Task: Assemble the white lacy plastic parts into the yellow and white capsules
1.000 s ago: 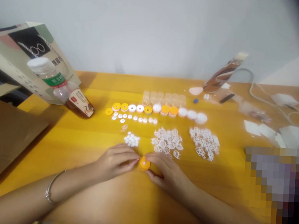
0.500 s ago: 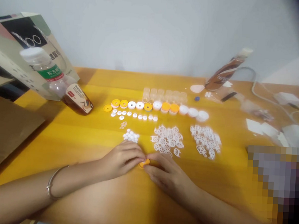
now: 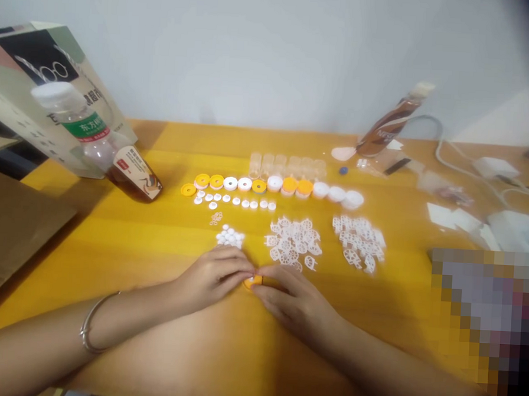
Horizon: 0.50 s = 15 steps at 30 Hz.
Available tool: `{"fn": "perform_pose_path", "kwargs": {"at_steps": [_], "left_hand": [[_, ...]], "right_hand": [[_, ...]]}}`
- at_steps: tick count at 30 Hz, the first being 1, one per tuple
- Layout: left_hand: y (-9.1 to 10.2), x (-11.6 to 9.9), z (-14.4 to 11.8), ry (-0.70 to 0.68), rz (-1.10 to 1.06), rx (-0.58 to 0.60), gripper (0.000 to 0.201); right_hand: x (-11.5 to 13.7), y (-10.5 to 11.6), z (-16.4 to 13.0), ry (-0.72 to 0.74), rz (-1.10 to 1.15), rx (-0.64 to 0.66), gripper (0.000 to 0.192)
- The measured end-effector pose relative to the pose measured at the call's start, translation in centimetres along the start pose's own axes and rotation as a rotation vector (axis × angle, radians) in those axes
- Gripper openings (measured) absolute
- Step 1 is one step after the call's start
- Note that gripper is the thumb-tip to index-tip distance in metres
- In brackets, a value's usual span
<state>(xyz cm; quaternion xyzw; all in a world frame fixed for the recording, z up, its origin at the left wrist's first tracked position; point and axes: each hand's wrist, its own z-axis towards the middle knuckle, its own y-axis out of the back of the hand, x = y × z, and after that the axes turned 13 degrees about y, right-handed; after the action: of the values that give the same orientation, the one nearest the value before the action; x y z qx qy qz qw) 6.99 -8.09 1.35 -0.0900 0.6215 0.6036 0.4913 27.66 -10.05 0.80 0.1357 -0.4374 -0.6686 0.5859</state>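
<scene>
A small orange disc [image 3: 252,281] sits low on the yellow surface [image 3: 155,251], right in front of the person. Both hands meet on it. The left hand [image 3: 211,276] pinches its left edge with the fingertips, and the right hand [image 3: 295,304] pinches the right edge, with a little white bit showing at the top where the fingers touch. It looks like the two hands hold the disc from both sides so it stays steady, because the part is tiny. A thin bangle [image 3: 90,328] is on the left wrist. Just behind the left hand is a little heap of white buttons [image 3: 230,237]. Beside that, behind the right hand, lies a pile of white wheel shapes [image 3: 292,242], and a second pile [image 3: 358,243] lies farther right. Behind them runs a row of orange and white discs [image 3: 269,186], with a row of tiny white rings [image 3: 235,201] in front, all sorted by kind, likely so each is easy to grab. Far left, a water bottle [image 3: 79,126] leans near a box [image 3: 35,85].
</scene>
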Motion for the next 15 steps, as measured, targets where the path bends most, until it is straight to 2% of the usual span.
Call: {"fn": "perform_pose_path", "kwargs": {"at_steps": [15], "left_hand": [[-0.05, 0.44, -0.35, -0.05, 0.116, -0.029, 0.022]], "right_hand": [[0.13, -0.24, -0.09, -0.009, -0.033, -0.014, 0.014]]}}
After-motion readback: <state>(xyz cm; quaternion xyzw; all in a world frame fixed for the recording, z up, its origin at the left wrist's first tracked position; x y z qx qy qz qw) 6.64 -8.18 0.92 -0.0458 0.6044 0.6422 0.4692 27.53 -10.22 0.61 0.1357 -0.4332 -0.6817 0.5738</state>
